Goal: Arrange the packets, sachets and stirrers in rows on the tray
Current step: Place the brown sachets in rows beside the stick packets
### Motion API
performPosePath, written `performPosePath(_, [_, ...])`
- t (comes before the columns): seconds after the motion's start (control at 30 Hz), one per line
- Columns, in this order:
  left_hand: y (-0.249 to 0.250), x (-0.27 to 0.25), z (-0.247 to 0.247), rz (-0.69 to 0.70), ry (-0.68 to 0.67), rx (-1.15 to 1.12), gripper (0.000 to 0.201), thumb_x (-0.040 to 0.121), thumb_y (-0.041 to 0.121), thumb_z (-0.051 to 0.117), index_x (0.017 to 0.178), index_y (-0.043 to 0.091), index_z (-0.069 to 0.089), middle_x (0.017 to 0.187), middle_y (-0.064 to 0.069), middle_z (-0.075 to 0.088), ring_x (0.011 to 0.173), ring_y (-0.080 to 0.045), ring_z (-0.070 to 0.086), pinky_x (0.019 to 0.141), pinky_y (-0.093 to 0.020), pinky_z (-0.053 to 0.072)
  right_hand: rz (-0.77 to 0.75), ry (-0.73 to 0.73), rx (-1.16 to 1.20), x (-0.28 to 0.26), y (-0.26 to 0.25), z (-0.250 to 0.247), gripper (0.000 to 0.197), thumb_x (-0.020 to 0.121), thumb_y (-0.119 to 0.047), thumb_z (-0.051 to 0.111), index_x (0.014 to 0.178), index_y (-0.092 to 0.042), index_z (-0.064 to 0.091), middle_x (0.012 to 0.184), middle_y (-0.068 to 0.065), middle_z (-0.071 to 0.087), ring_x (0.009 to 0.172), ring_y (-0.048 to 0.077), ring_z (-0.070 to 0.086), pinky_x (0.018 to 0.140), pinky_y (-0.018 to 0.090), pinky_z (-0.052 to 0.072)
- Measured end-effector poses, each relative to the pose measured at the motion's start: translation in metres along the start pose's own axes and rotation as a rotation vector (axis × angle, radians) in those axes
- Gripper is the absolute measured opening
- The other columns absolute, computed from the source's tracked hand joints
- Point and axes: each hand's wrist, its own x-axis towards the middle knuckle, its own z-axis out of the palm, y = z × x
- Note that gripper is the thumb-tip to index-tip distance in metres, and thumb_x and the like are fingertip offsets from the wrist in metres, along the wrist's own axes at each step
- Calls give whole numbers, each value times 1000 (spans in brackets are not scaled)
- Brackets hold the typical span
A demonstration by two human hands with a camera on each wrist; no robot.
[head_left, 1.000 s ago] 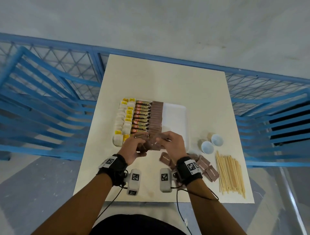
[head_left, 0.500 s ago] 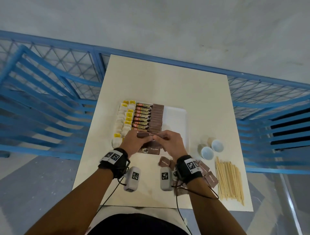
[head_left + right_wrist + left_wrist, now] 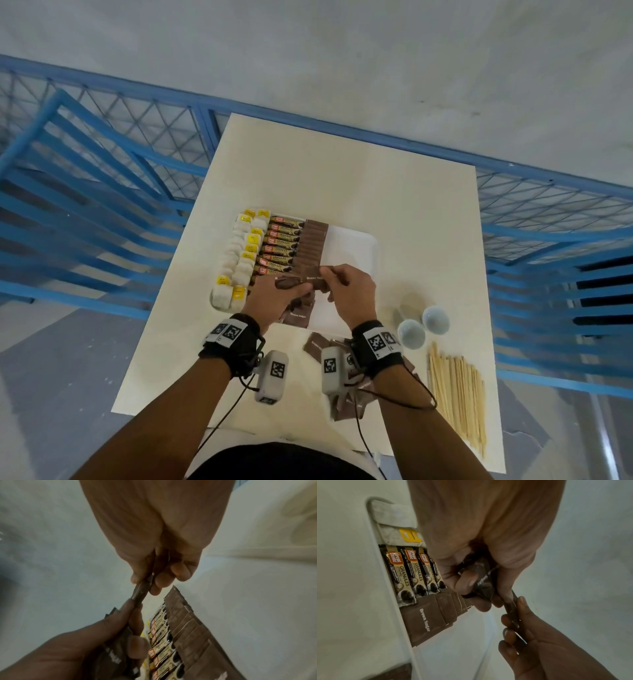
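A white tray (image 3: 354, 245) holds a row of white and yellow sachets (image 3: 239, 255), a row of coffee granule sticks (image 3: 281, 246) and a row of overlapping brown sugar packets (image 3: 312, 245). Over the tray's near end my left hand (image 3: 291, 291) grips a bundle of brown sugar packets (image 3: 483, 582). My right hand (image 3: 329, 278) pinches one end of a single brown sugar packet (image 3: 142, 593), and my left thumb and finger hold the other end. Loose brown packets (image 3: 317, 344) lie by my right wrist. Wooden stirrers (image 3: 457, 387) lie at the table's near right.
Two small pale cups (image 3: 411, 334) stand right of the tray, above the stirrers. The right half of the tray is bare. Blue metal railings (image 3: 102, 212) flank the table on both sides and behind it.
Both hands have stayed close together over the tray's near end. My right hand now pinches one brown packet at the end of the brown sugar row.
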Motion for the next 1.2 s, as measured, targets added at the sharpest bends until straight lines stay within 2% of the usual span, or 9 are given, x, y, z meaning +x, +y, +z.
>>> performPosePath(0.2, [6, 9, 9, 0, 39, 96, 14, 89, 20, 80, 81, 10, 75, 76, -12, 75, 47, -9, 55, 44, -19, 40, 39, -101, 32, 12, 11, -20, 16, 83, -27, 82, 75, -19, 71, 66, -6, 72, 59, 0, 61, 62, 13, 49])
performPosePath(0.43, [9, 30, 12, -17, 38, 141, 23, 85, 29, 84, 81, 8, 78, 81, -17, 76, 71, -24, 68, 68, -37, 56, 67, -184, -36, 36, 18, -25, 13, 85, -31, 80, 92, -22, 74, 83, -12, 72, 75, -1, 63, 67, 10, 45])
performPosePath(0.57, [15, 40, 8, -32, 42, 122, 21, 89, 30, 80, 78, 12, 76, 74, -7, 75, 59, -19, 66, 46, -24, 44, 70, -174, -17, 58, 19, -27, 8, 85, -23, 80, 87, -18, 75, 71, -12, 67, 62, -5, 57, 61, 8, 42])
performPosePath(0.7, [17, 47, 0, -103, 56, 93, 29, 93, 29, 76, 86, 2, 76, 71, -12, 73, 54, -20, 62, 45, -25, 42, 138, 47, -50, 98, 26, -23, 12, 85, -27, 80, 89, -17, 76, 77, -6, 69, 73, 12, 62, 68, 21, 48])
performPosePath(0.83, [13, 50, -10, -192, -3, -6, 18, 99, 15, 68, 106, -1, 70, 87, -16, 75, 66, -25, 69, 46, -28, 44, 192, 87, -165, 129, 37, -14, 15, 86, -25, 78, 94, -12, 79, 77, -7, 65, 72, 10, 56, 58, 1, 36])
performPosePath(0.97, [11, 49, -19, -238, -18, -57, 15, 99, 6, 63, 111, -1, 69, 92, -19, 74, 76, -33, 69, 46, -27, 44, 227, 92, -219, 143, 48, -4, 18, 85, -23, 80, 93, -7, 79, 74, -5, 65, 65, 3, 54, 57, -2, 35])
performPosePath(1.03, [12, 50, -21, -247, -21, -76, 16, 100, 6, 63, 112, -2, 69, 92, -19, 74, 76, -32, 69, 44, -27, 44, 240, 110, -220, 146, 50, -2, 18, 84, -23, 81, 94, -9, 79, 83, 0, 72, 74, 10, 60, 62, 0, 37])
performPosePath(1.1, [11, 52, -23, -258, -19, -101, 17, 100, 6, 62, 113, -2, 69, 91, -18, 74, 74, -31, 68, 44, -26, 44, 245, 126, -206, 147, 50, -1, 17, 82, -23, 83, 93, -10, 79, 91, 2, 74, 81, 13, 62, 75, 14, 44])
performPosePath(1.2, [10, 54, -22, -264, -17, -133, 17, 100, 7, 63, 113, -1, 69, 90, -17, 74, 73, -30, 68, 44, -27, 44, 257, 134, -191, 149, 50, 0, 15, 82, -22, 84, 90, -11, 79, 90, 1, 74, 81, 12, 62, 78, 19, 45])
